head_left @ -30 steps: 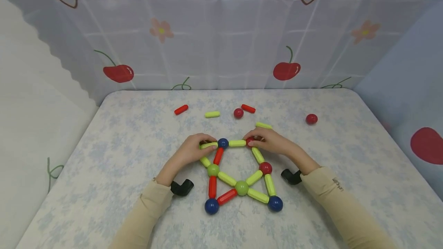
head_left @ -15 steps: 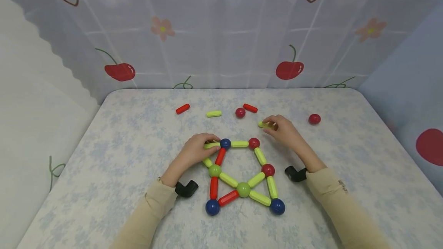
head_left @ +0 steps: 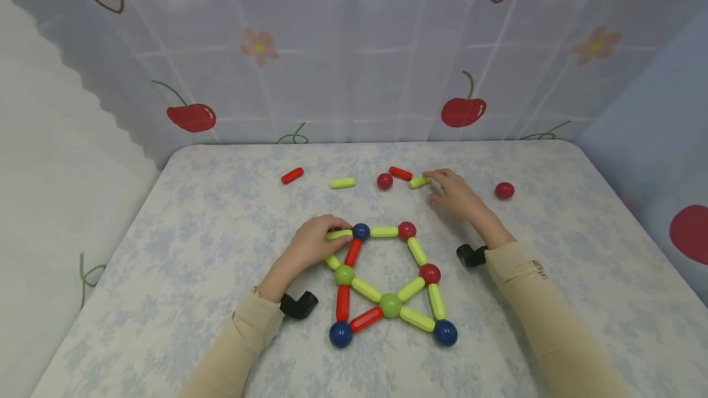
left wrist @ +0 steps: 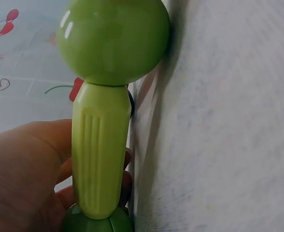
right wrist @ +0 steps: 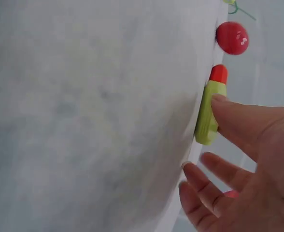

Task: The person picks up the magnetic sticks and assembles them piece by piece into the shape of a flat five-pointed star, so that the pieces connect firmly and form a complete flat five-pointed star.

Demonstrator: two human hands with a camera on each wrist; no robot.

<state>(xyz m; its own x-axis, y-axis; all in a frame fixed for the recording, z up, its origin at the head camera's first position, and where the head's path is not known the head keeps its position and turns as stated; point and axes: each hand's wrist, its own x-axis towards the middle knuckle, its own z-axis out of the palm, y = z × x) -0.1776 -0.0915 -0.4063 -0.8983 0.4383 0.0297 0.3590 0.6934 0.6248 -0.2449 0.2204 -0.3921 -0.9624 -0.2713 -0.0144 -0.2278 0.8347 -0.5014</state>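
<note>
A flat figure of magnetic rods and balls lies on the table. At its upper left my left hand [head_left: 314, 239] pinches a yellow-green rod [head_left: 338, 234] that meets a blue ball [head_left: 361, 231]. In the left wrist view another yellow-green rod [left wrist: 99, 150] joins a green ball [left wrist: 114, 38] to a second green ball [left wrist: 97, 220] by that hand. Farther back, my right hand [head_left: 456, 195] has its fingers spread at a loose yellow-green rod [head_left: 420, 182]. The right wrist view shows the thumb overlapping this rod [right wrist: 207, 116], beside a red rod [right wrist: 219, 74].
Behind the figure lie a red ball [head_left: 385, 181], a red rod [head_left: 401, 174], a yellow-green rod [head_left: 343, 183] and another red rod [head_left: 292, 175]. A further red ball [head_left: 504, 190] sits right of my right hand. A patterned curtain [head_left: 343, 48] hangs behind the table [head_left: 182, 250].
My right hand has left the figure's red corner ball and gone to the loose yellow-green rod, which now lies farther back, by the red rod. The left hand keeps its hold.
</note>
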